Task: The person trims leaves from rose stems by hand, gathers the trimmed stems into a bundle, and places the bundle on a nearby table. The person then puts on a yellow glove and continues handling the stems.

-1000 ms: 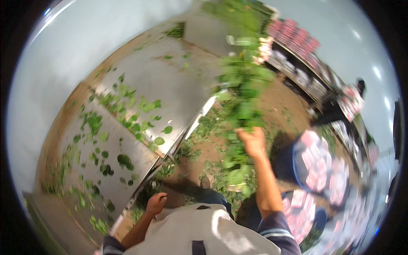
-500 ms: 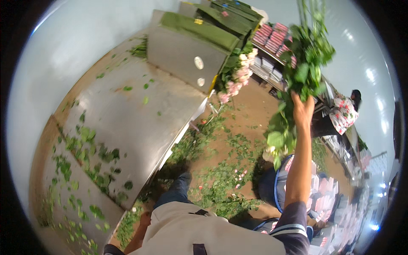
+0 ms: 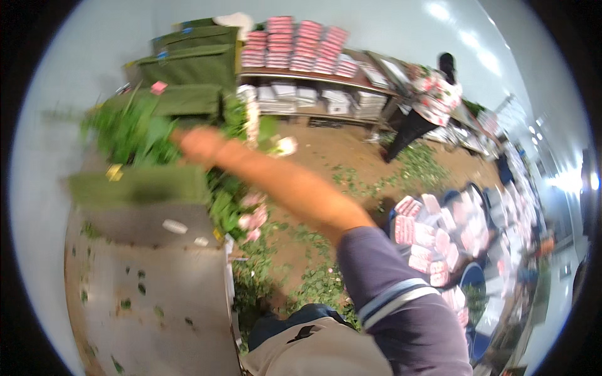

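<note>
My right hand (image 3: pixel 202 145) reaches far to the left, blurred by motion, and is closed on leafy rose stems (image 3: pixel 135 133). Their green leaves spread over the padded green dividers of a metal rack, stem ends pointing left. A pale bloom (image 3: pixel 286 146) shows on the other side of the hand, apparently belonging to the same stems. Below my forearm, pink roses (image 3: pixel 254 217) stick out from the rack's front compartment, heads toward the aisle. The nearest green divider (image 3: pixel 141 187) carries a yellow tag. My left hand is out of view.
A metal table (image 3: pixel 169 294) with scattered leaves adjoins the rack. Fallen leaves (image 3: pixel 326 288) litter the floor. Pink and white wrapped bundles fill bins (image 3: pixel 426 232) at right. A shelf (image 3: pixel 320 78) holds pink-and-white stacks. Another person (image 3: pixel 433 103) stands at a far bench.
My right hand has swung from the right over to the rack at left, carrying the rose stems. The view has turned to the right. My left hand has gone out of view.
</note>
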### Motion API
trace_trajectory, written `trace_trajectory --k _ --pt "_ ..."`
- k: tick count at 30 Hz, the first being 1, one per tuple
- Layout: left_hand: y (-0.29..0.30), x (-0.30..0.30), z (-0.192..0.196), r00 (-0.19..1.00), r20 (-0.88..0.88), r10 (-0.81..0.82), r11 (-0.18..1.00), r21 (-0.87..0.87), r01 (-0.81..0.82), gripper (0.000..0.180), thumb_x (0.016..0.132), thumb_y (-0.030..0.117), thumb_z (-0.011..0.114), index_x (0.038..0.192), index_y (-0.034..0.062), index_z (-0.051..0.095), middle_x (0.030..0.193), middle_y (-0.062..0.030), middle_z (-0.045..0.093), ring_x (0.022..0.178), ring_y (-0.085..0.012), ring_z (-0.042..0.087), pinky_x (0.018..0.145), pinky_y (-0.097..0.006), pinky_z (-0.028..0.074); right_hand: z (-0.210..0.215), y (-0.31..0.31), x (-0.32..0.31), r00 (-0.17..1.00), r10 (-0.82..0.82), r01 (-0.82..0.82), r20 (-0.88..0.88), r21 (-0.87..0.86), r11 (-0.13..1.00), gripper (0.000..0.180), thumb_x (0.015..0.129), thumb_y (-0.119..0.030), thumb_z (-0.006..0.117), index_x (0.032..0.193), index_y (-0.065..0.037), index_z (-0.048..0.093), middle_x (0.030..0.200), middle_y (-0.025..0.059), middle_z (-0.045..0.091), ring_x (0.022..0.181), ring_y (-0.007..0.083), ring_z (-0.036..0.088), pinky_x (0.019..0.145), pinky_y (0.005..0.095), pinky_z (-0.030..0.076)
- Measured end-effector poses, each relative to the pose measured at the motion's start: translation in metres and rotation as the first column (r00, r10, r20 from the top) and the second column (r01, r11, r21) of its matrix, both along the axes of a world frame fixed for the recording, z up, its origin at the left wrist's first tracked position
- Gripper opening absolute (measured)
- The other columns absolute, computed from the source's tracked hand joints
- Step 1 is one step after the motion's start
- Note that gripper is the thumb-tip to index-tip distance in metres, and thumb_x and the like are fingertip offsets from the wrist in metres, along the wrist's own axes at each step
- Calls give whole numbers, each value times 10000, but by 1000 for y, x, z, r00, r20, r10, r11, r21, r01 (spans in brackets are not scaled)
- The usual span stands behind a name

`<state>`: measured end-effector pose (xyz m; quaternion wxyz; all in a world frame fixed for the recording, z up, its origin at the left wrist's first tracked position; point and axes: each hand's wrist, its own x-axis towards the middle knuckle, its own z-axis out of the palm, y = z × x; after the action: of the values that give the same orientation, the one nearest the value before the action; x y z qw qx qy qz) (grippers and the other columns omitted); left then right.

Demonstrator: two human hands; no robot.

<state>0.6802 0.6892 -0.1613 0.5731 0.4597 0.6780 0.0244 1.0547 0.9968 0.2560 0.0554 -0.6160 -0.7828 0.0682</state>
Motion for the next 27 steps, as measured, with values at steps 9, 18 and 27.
trace_trajectory --k 9,18,27 --pt "144 172 10 965 120 -233 969 111 220 313 853 308 569 898 7 644 722 -160 629 677 -308 621 637 -440 480 -20 -70 112 684 178 162 -707 385 909 339 857 -221 635 1093 8 551 891 194 641 813 371 627 704 434 500" --pt "260 388 5 911 2 -412 903 138 408 298 838 306 582 839 13 640 687 -161 611 662 -316 608 618 -446 467 -173 -192 312 529 -448 500 -721 -161 851 147 880 -168 594 957 -44 576 876 142 603 811 313 596 720 393 481" --pt "291 563 11 820 -75 -567 819 54 571 290 823 303 596 780 19 635 653 -162 593 648 -324 595 599 -453 454 -240 -291 426 194 -800 699 -567 -492 518 202 847 -233 614 945 -66 671 861 163 671 810 326 646 718 402 500"
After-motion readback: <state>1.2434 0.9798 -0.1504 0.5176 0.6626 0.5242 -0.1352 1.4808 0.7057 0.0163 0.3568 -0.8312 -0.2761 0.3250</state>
